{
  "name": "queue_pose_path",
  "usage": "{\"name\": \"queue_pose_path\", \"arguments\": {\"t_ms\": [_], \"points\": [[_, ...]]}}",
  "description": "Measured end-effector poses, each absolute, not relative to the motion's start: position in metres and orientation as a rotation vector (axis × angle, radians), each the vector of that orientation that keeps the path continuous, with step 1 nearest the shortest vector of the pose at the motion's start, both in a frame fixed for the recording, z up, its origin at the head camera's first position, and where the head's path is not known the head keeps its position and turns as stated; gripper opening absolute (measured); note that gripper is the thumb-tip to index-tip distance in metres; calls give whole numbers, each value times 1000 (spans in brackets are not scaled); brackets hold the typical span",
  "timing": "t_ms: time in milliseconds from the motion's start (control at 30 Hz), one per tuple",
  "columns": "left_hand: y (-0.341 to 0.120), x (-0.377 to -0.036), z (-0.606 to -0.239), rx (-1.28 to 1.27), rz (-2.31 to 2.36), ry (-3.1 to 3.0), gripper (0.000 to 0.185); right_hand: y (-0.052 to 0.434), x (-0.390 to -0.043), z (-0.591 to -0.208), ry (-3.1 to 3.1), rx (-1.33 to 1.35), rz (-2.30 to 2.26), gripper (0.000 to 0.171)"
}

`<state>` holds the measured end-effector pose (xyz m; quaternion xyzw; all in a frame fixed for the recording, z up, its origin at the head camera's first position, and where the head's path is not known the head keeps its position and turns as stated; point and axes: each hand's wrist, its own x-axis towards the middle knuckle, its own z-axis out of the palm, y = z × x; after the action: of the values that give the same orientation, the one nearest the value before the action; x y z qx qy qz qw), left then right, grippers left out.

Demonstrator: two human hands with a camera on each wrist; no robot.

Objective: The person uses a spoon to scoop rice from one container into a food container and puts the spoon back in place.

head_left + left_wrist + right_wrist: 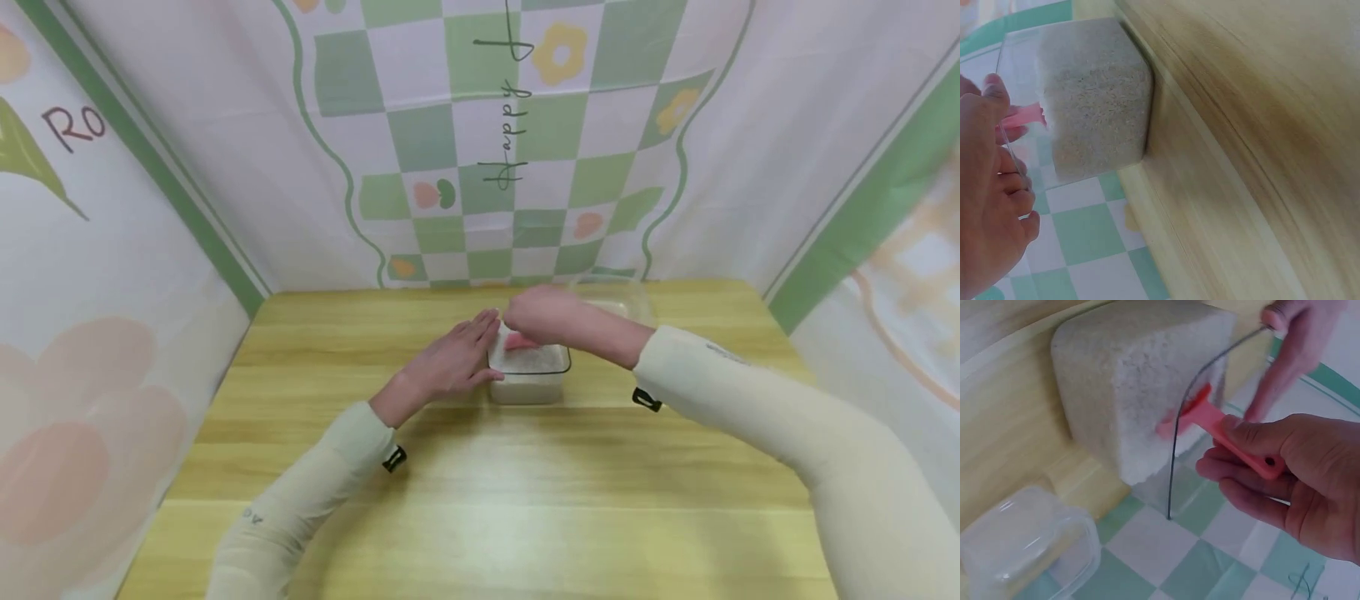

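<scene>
container: a clear square box (528, 372) full of white grains (1141, 381), standing on the wooden table (480, 483) just above the middle of the head frame.
scoop: a pink plastic scoop (1235, 434), its bowl end dug into the grains by the box's rim, its handle sticking out toward the right of the right wrist frame.
right hand: the right hand (543, 315) sits just above the box at centre frame, fingers and thumb curled around the scoop's handle, wrist bent down.
left hand: the left hand (450, 362) lies left of the box with fingers straight and together, fingertips (994, 94) touching the box's wall and rim; it steadies the box and grips nothing.
second container: an empty clear tub (1019, 550) stands just behind the full box, in the lower left of the right wrist frame and faint at upper centre of the head frame.
backdrop: green and white checked cloth (487, 125) fills the top of the head frame.
step in hand, as i judge it: scooping grains out of the full box.
doing it well: press the flat hand firmly on the wall so the box does not slide; push the scoop in shallow, since the grains reach the rim and could spill over it; lift with the bowl level; travel low and slow toward the empty tub.
</scene>
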<state>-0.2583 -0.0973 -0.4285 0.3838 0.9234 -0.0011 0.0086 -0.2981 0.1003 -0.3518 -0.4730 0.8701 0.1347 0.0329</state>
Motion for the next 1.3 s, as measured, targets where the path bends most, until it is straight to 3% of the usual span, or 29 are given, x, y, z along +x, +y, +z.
{"name": "queue_pose_path", "arguments": {"t_ms": [100, 333, 500, 633, 833, 1033, 1300], "points": [[-96, -260, -429, 1213, -4, 2882, 85, 98, -298, -352, 2676, -1506, 447, 30], [-95, -260, -426, 1199, 9, 2863, 85, 105, -293, -314, 2675, -1345, 485, 6], [-96, -260, -426, 1185, -8, 2869, 84, 124, -296, -297, 2754, -1272, 311, 19], [-96, -260, -427, 1179, 0, 2859, 84, 144, -300, -310, 2792, -1295, 124, 30], [-97, -259, -427, 1172, 19, 2851, 84, 158, -300, -325, 2791, -1286, 33, 9], [-99, -260, -427, 1186, 23, 2870, 84, 154, -293, -325, 2829, -1221, 139, 24], [-96, -262, -428, 1189, -1, 2866, 84, 156, -292, -338, 2911, -1270, 204, 22]]}}
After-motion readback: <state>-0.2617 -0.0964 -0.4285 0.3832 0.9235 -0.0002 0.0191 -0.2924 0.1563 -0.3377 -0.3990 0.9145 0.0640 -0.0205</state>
